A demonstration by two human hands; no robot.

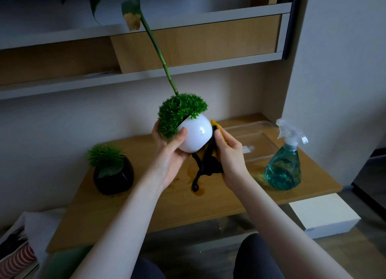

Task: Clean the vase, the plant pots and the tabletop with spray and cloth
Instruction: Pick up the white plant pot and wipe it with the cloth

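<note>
My left hand grips a round white plant pot with a green bushy plant, held tilted above the wooden tabletop. My right hand holds a yellow and black cloth against the pot's right side, and a black end of the cloth hangs down to the table. A black pot with a green plant stands at the table's left. A spray bottle of blue-green liquid stands at the right. The vase is hidden behind the white pot; only a long green stalk rises from there.
A clear plastic lid lies on the table behind my right hand. A wet patch shows on the wood under the cloth. Shelves run along the wall above. A white box sits beyond the table's right corner.
</note>
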